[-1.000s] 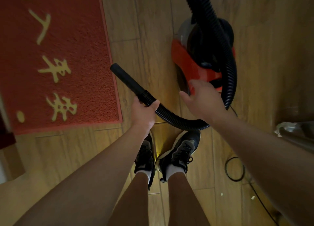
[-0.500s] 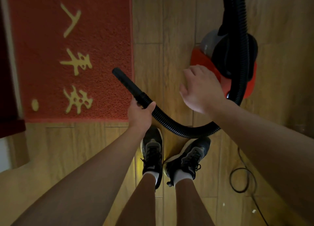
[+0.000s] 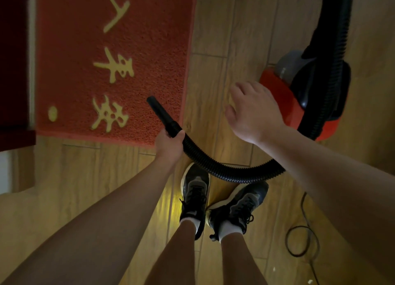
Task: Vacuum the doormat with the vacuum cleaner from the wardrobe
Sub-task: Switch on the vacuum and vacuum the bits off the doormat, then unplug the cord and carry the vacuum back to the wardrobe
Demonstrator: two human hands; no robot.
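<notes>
A red doormat (image 3: pixel 149 49) with yellow characters lies on the wooden floor at the upper left. My left hand (image 3: pixel 170 144) grips the black ribbed vacuum hose (image 3: pixel 224 171) just behind its smooth nozzle (image 3: pixel 159 111), whose tip sits over the mat's near right corner. The hose curves past my shoes and up to the red and black vacuum cleaner (image 3: pixel 299 92) at the right. My right hand (image 3: pixel 254 111) hovers with fingers spread, just left of the vacuum body, holding nothing.
My two black shoes (image 3: pixel 213 201) stand on the wood floor below the hose. A black power cord (image 3: pixel 301 239) loops on the floor at the lower right. A dark red door or furniture edge (image 3: pixel 15 70) borders the mat on the left.
My right hand has lifted off the vacuum body and come away to its left. The nozzle in my left hand has shifted from beside the mat to over its corner.
</notes>
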